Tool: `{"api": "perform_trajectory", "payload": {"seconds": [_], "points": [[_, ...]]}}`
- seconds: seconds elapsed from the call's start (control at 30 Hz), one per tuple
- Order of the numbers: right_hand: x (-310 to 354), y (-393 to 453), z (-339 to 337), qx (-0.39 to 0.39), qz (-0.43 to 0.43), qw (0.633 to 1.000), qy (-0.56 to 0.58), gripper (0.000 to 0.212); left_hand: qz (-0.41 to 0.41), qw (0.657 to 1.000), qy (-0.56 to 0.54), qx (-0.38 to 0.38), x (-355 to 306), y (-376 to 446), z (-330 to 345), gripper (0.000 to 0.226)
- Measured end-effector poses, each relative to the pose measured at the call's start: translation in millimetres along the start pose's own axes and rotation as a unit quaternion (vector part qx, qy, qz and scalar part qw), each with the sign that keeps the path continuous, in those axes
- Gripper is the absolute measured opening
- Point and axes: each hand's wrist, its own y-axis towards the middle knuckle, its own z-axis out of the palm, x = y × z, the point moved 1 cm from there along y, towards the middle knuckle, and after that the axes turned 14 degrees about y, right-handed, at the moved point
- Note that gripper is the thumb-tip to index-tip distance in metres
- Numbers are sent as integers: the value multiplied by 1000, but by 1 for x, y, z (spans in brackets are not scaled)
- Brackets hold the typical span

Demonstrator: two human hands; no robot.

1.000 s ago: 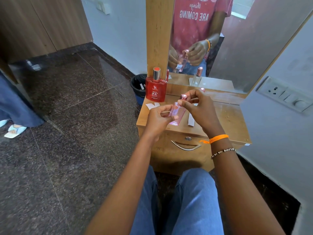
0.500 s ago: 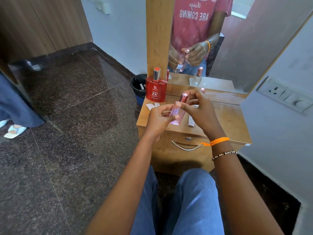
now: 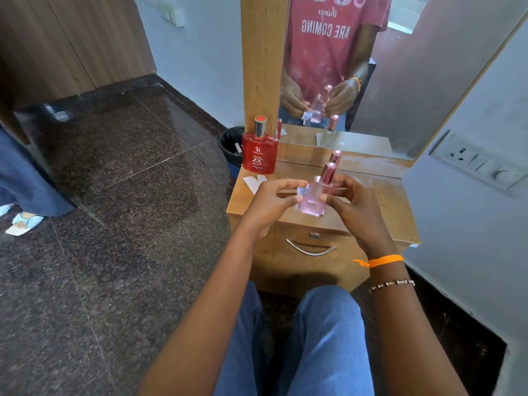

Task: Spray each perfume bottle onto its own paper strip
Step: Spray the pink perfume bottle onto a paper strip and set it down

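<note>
A small pink perfume bottle [image 3: 312, 202] with a rose-gold cap stands upright in the air over the wooden dresser top [image 3: 383, 207]. My right hand [image 3: 354, 208] pinches its right side with the fingertips. My left hand [image 3: 270, 202] holds a small white paper strip [image 3: 302, 192] against the bottle's left side. A red perfume bottle [image 3: 260, 151] with a silver neck stands at the dresser's back left. Behind the pink bottle, the rose-gold cap of another bottle [image 3: 336, 156] shows. Loose paper strips [image 3: 253, 182] lie in front of the red bottle.
A mirror [image 3: 343, 67] stands behind the dresser and reflects both hands. A drawer with a metal handle [image 3: 311, 249] is below the top. A dark bin [image 3: 233, 150] sits on the floor at the left. A wall socket [image 3: 480, 161] is at the right. Another person's foot [image 3: 23, 221] is far left.
The pink bottle has gone from tilted to upright. My right hand moved down from the cap to the bottle's side, and the capped top now shows.
</note>
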Motion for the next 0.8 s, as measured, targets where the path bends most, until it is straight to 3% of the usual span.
{"api": "perform_trajectory", "payload": {"seconds": [0.27,0.37,0.67,0.8], "points": [[-10,-7,-44,-67,9,997,44,29,-36,998,38,-28,-4,6,29,22],[-13,-8,-54,-81,5,996,38,29,-55,997,20,-41,-3,13,45,31],[-26,-6,-73,-120,13,992,27,28,-43,994,84,-59,-6,30,80,29],[-34,0,-76,-147,18,989,0,26,-45,995,52,-73,-5,34,89,32]]}}
